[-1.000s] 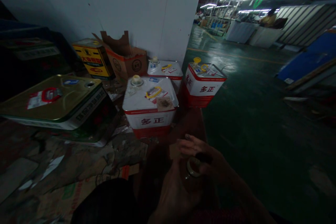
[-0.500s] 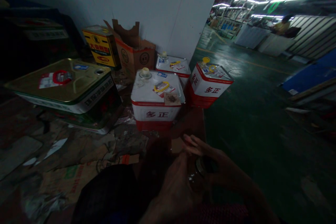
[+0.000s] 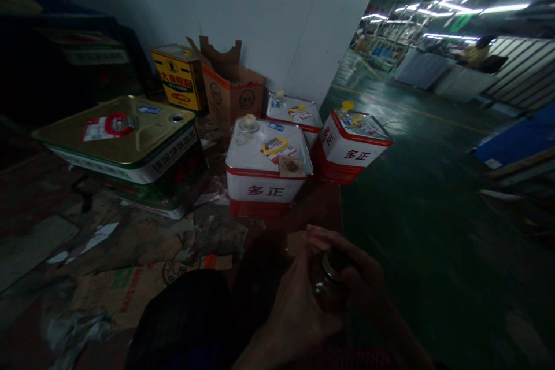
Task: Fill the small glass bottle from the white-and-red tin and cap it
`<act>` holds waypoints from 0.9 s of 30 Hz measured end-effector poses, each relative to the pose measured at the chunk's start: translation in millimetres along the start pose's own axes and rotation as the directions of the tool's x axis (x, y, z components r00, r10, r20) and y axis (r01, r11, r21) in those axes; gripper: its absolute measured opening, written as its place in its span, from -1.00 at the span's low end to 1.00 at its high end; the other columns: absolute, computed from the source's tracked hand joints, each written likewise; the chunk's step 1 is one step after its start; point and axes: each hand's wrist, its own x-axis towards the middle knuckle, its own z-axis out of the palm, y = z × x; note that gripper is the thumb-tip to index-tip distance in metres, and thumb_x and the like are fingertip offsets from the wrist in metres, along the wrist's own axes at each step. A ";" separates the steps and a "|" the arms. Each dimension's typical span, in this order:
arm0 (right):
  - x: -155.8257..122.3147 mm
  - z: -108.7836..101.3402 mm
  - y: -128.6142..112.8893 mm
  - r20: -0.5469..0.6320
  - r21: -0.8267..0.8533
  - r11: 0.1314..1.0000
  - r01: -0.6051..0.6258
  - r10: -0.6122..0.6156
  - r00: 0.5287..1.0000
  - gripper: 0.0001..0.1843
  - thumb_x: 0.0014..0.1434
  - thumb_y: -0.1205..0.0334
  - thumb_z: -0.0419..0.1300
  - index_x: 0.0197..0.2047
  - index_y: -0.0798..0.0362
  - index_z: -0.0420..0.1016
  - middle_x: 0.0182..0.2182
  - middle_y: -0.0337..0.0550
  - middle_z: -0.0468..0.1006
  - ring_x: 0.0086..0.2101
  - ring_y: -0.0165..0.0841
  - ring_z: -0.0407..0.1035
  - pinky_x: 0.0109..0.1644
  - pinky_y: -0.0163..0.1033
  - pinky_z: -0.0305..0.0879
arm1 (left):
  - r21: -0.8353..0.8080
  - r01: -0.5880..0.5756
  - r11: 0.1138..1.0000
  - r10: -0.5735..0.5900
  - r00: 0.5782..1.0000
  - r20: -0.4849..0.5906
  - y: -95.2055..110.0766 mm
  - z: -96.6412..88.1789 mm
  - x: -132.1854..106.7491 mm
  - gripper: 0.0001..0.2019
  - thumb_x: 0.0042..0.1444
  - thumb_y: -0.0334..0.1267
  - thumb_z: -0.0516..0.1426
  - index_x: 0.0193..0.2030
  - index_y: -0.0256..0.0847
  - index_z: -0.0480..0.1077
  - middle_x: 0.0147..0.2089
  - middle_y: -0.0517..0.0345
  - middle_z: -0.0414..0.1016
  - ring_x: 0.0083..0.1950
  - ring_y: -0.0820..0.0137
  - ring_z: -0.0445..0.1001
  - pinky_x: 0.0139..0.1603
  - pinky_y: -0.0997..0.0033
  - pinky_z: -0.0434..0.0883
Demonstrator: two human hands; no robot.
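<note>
Low in front of me, a small dark glass jar [image 3: 326, 290] with a shiny metallic neck ring sits between my hands. My left hand [image 3: 295, 306] is closed around its near side. Over its top curls my right hand [image 3: 358, 260], fingers closed about a dark part that looks like the lid; shadow hides the exact grip. By the fingertips is a small brown cardboard piece [image 3: 296, 242]; whether a finger touches it I cannot tell. Beyond stands a white and red square can [image 3: 265, 191] with a cardboard scrap [image 3: 291, 166] on its lid.
Another white and red can [image 3: 355, 153] stands right, a third [image 3: 295, 108] behind. At left are a large green-gold can [image 3: 117, 144], a yellow can [image 3: 178, 78] and an open carton [image 3: 236, 95]. Flattened cardboard [image 3: 130, 295] litters the floor. A person [image 3: 477, 52] is far off.
The view has shifted slightly, so the cans appear further right. My right hand has drawn in more closely over the jar's top, and the jar shows more clearly.
</note>
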 end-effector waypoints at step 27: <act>18.1 -30.2 13.2 0.420 -0.042 0.990 0.134 -0.104 0.902 -0.40 0.17 -0.20 0.14 0.23 -0.19 0.36 0.17 -0.14 0.45 0.21 -0.24 0.27 0.31 -0.16 0.20 | -0.218 -0.047 0.975 0.101 0.964 0.245 -5.2 -18.2 8.5 -0.19 -0.39 -0.39 0.39 0.13 -0.24 0.30 0.16 -0.08 0.42 0.18 0.01 0.39 0.16 -0.01 0.41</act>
